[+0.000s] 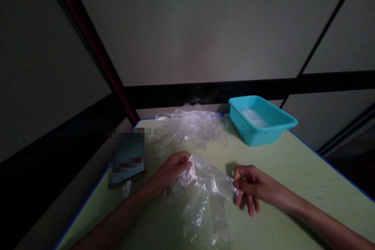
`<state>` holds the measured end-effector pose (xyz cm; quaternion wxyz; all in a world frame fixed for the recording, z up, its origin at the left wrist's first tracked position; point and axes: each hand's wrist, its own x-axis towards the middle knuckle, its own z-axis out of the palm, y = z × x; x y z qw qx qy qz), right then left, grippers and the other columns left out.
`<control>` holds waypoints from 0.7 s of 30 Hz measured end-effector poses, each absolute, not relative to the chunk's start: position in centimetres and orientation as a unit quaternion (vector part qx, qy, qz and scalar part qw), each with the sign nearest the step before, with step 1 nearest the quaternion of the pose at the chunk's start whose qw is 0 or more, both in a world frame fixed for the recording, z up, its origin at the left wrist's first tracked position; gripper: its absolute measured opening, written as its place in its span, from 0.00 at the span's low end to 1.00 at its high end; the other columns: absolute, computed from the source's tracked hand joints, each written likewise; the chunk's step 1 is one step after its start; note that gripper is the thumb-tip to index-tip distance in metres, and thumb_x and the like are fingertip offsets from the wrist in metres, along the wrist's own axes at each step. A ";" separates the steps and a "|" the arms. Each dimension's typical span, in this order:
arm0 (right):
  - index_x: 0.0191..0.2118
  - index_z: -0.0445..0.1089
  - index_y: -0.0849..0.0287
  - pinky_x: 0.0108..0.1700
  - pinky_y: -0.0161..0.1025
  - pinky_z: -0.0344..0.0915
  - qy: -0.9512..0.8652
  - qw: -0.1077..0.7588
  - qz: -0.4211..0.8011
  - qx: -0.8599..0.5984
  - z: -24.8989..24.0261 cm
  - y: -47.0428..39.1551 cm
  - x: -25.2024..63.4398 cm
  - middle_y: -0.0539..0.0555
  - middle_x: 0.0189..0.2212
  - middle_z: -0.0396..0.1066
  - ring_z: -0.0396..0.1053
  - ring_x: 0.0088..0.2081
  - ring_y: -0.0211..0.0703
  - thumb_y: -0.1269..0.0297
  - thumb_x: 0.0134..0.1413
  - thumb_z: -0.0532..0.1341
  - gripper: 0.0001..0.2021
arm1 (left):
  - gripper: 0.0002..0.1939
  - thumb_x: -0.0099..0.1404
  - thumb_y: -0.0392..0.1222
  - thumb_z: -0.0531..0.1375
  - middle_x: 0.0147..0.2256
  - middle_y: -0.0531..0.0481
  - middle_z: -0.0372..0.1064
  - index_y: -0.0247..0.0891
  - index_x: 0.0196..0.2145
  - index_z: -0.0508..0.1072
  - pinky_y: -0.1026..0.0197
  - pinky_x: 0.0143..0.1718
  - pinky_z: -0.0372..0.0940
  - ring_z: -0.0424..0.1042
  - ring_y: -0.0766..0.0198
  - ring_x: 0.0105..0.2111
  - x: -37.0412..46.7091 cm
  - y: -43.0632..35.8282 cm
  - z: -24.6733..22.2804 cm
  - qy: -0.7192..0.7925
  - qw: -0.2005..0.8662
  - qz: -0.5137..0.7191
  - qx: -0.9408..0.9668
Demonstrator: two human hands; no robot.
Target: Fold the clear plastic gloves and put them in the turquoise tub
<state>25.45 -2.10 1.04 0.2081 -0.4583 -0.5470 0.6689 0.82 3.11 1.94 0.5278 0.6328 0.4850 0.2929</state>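
A thin, crinkled sheet of clear plastic (209, 181), apparently a disposable glove, is stretched between my two hands above the table. My left hand (178, 166) pinches its upper left part between thumb and fingers. At its right edge, my right hand (249, 185) grips a corner with thumb and forefinger, the other fingers hanging loosely below. Lower folds of the plastic droop toward the front of the table. Behind my hands lies a spread-out heap of similar clear plastic gloves (190, 127), with rounded, finger-like edges.
A turquoise plastic basin (260, 134) stands at the back right, with something whitish and flat inside. On the left is a blurred-out dark object (127, 160) and a small white piece (126, 189). The pale green table (295, 164) has blue edging and meets a panelled wall (205, 27).
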 end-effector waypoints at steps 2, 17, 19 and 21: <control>0.27 0.53 0.59 0.12 0.26 0.56 -0.541 0.176 0.691 -0.445 1.0 -2.3 25.5 0.52 0.22 0.73 0.67 0.14 0.34 0.52 0.46 0.58 0.17 | 0.11 0.52 0.46 0.54 0.17 0.57 0.58 0.37 0.21 0.59 0.69 0.18 0.56 0.60 0.70 0.17 1.3 3.9 1.9 0.472 0.505 0.268 0.670; 0.25 0.63 0.61 0.24 0.34 0.61 -0.766 0.198 0.246 -0.560 3.2 -2.2 27.5 0.53 0.19 0.68 0.67 0.21 0.39 0.62 0.58 0.51 0.13 | 0.09 0.57 0.31 0.52 0.46 0.42 0.62 0.35 0.37 0.66 0.50 0.51 0.52 0.58 0.53 0.49 7.2 3.5 5.2 0.400 0.137 0.194 0.885; 0.34 0.67 0.62 0.30 0.37 0.65 -0.791 0.232 0.164 -0.542 3.5 -1.9 27.3 0.56 0.28 0.71 0.70 0.28 0.42 0.63 0.59 0.50 0.12 | 0.11 0.58 0.32 0.52 0.48 0.42 0.61 0.35 0.39 0.66 0.51 0.52 0.52 0.57 0.53 0.51 7.0 2.3 5.1 0.394 0.116 0.187 0.892; 0.45 0.65 0.63 0.39 0.39 0.66 -0.821 0.240 0.147 -0.496 3.3 -1.9 26.6 0.59 0.39 0.71 0.70 0.38 0.44 0.62 0.60 0.49 0.14 | 0.13 0.59 0.35 0.52 0.51 0.40 0.60 0.33 0.43 0.66 0.52 0.53 0.54 0.57 0.53 0.53 6.4 1.1 4.6 0.398 0.078 0.157 0.901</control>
